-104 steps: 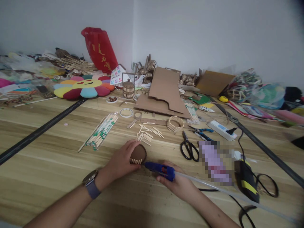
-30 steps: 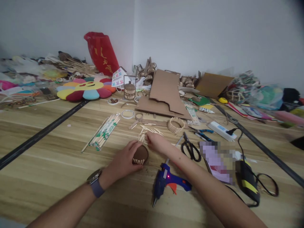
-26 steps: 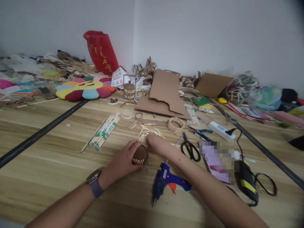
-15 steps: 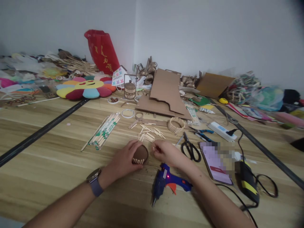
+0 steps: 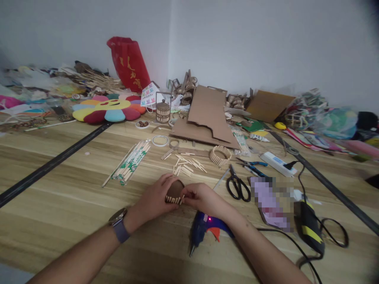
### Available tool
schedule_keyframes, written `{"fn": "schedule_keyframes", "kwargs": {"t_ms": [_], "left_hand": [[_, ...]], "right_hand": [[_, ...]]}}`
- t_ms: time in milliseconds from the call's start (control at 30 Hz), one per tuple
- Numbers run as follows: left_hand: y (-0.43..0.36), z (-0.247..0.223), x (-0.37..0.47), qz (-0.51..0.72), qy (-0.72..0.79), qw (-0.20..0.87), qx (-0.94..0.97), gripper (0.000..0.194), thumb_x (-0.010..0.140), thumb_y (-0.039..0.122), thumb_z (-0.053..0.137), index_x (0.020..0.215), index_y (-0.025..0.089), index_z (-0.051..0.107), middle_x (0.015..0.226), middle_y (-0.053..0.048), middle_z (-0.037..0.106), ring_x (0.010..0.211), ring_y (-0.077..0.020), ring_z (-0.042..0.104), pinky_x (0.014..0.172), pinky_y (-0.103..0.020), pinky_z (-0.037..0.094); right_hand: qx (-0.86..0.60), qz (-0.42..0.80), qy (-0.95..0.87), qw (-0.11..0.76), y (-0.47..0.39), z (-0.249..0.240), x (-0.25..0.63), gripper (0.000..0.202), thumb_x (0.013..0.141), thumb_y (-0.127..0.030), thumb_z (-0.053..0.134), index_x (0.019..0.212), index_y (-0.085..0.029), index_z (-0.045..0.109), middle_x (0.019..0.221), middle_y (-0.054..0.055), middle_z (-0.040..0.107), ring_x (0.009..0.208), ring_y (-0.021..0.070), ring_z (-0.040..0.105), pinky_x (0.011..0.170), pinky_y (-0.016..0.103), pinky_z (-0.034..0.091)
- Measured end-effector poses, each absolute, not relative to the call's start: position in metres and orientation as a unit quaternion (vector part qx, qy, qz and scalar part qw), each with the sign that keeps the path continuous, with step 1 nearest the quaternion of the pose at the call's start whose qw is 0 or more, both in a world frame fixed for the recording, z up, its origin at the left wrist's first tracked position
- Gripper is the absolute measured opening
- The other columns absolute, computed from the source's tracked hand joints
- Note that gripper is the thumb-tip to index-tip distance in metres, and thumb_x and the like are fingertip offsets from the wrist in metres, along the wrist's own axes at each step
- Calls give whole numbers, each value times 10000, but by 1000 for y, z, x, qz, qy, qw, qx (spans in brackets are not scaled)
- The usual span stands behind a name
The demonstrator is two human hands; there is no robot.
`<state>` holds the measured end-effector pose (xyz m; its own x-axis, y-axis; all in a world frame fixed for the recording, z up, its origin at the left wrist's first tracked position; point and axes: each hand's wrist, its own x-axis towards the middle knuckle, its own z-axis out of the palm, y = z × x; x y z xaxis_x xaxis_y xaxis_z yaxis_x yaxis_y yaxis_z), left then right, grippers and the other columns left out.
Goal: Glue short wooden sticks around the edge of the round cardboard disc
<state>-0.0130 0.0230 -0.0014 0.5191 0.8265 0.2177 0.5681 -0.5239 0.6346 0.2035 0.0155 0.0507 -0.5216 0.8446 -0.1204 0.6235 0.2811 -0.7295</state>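
My left hand [image 5: 158,197] wraps round a small round brown cardboard piece [image 5: 175,191], tilted toward me, with a row of short wooden sticks along its near rim. At the right end of that row, my right hand [image 5: 199,198] pinches a short wooden stick [image 5: 182,199] against the rim. A blue glue gun [image 5: 199,228] with an orange trigger and a lit red light lies below my right hand, its handle partly hidden by my forearm. Beyond my hands, loose cut sticks [image 5: 189,165] are scattered on the table.
Right of my hands lie black scissors [image 5: 237,185], blue-handled pliers [image 5: 254,167] and a phone [image 5: 271,203]. A stick ring [image 5: 220,155] and cardboard sheets [image 5: 204,114] stand farther back. Bagged sticks [image 5: 132,161] lie at left. A black cable [image 5: 287,238] runs along the right.
My right hand has moved left and down to the brown piece, bringing a stick to its near rim. My left hand keeps its hold. The glue gun lies where it was.
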Motion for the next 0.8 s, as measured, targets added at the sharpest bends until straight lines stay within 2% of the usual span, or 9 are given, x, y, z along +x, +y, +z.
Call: {"fn": "schedule_keyframes", "kwargs": {"t_ms": [233,500,667,800], "left_hand": [[23,-1,-12,276,408,257,831,784,730,211,815,1425,291,463,1488,-113,518,1403,-344,485,1161,-547,417],[22,1,-12,271,411,257,831,805,737,202,818,1445,295,446,1506,-116,496,1421,-332,465,1182,-543,392],[23,1,-13,273,410,265,829,788,733,223,829,1433,273,469,1504,-126,498,1420,-338,464,1182,-541,395],[23,-1,-13,276,408,262,830,787,737,226,814,1437,284,462,1510,-120,499,1418,-341,467,1180,-545,394]], "right_hand": [[-470,318,-814,123,14,49,198,155,819,-83,648,868,-178,760,761,-6,709,670,135,574,617,212,369],[-435,222,-868,92,12,51,193,113,877,-115,662,917,-173,751,923,69,764,864,201,669,720,248,409],[-438,181,-878,64,10,53,193,114,913,-144,624,897,-176,732,907,74,760,845,205,670,708,261,397],[-434,185,-879,73,10,48,196,118,918,-155,612,919,-188,725,902,65,763,831,202,673,693,256,384]]}}
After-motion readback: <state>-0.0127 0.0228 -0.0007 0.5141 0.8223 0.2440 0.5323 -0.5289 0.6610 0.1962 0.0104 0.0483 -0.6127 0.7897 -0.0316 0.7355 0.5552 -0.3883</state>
